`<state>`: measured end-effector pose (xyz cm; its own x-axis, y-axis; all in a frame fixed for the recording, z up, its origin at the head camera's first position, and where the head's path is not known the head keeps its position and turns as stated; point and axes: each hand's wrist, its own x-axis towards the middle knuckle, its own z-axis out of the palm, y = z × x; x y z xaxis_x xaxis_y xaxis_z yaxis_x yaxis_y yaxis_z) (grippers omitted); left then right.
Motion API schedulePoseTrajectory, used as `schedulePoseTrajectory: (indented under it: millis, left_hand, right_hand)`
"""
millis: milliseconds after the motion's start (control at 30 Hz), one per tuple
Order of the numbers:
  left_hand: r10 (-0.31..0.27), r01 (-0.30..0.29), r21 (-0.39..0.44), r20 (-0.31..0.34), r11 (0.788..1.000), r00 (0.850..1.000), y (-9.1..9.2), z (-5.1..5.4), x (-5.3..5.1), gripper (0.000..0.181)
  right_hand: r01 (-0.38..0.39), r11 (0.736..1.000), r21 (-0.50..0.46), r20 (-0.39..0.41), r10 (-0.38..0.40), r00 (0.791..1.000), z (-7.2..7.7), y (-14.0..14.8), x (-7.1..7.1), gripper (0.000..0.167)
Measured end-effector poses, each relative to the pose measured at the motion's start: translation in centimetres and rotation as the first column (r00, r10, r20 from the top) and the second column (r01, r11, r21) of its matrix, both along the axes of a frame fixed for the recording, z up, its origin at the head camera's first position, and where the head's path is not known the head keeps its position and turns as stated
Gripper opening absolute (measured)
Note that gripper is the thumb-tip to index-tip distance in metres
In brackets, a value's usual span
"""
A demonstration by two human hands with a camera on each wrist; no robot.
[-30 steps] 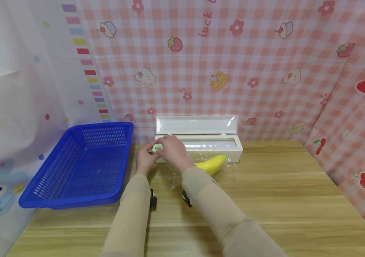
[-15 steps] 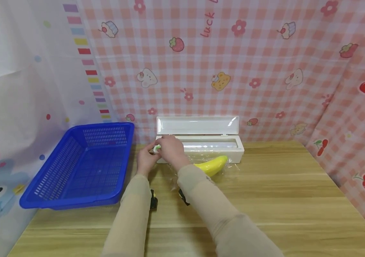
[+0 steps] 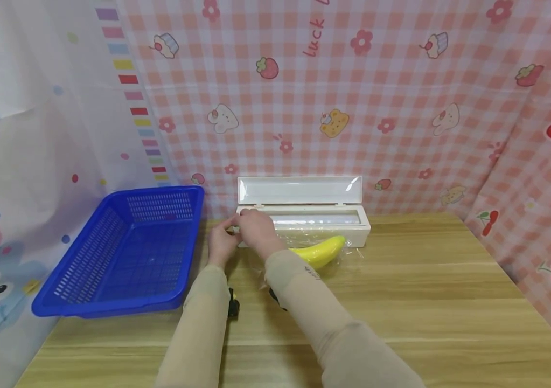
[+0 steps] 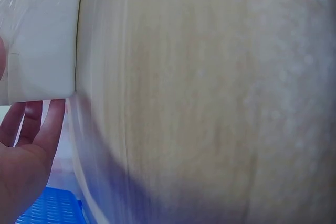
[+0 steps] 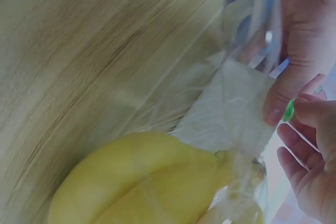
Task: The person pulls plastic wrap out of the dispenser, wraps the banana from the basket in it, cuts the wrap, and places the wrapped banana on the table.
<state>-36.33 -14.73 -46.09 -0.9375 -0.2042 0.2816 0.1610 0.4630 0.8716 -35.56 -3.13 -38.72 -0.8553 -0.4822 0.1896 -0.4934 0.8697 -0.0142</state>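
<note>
A white cling film box (image 3: 319, 235) stands at the back of the table, its lid (image 3: 299, 190) raised and a clear roll (image 3: 316, 219) inside. At its left end my left hand (image 3: 222, 242) holds the corner, with fingers against the end face in the left wrist view. My right hand (image 3: 258, 230) bends over the same end. In the right wrist view its finger and thumb pinch a small green slider (image 5: 289, 110), close to the left thumb. A yellow banana (image 3: 321, 252) lies in front of the box, with clear film (image 5: 157, 114) over and around it.
A blue plastic basket (image 3: 197, 215) stands on the left of the wooden table (image 3: 430, 302). A pink checked cloth (image 3: 294, 97) hangs directly behind the box. Dark wrist straps (image 3: 233, 304) show at the sleeves.
My right hand has shifted slightly left at the box's end. The green slider, visible in the head view earlier, is now hidden there by the fingers. The left hand stays at the corner.
</note>
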Motion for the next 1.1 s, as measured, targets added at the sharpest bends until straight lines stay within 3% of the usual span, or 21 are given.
schedulePoseTrajectory:
  millis: [500, 800, 1100]
  left_hand:
    - [-0.008, 0.008, 0.014, 0.015, 1.0, 1.0, -0.03, 0.27, 0.08, 0.056]
    - [-0.025, 0.024, 0.011, 0.033, 1.0, 0.999, -0.1, 0.47, 0.15, 0.055]
    - [-0.036, 0.036, 0.007, 0.031, 0.999, 0.999, -0.14, 0.23, 0.09, 0.056]
  right_hand:
    - [0.014, 1.0, 0.001, 0.005, -0.014, 1.0, -0.3, 0.13, -0.35, 0.027]
    - [0.029, 0.997, -0.072, 0.007, -0.028, 1.0, -0.6, 0.08, -0.76, 0.025]
    - [0.032, 0.996, -0.077, 0.025, -0.03, 0.999, -0.63, 0.34, -0.77, 0.027]
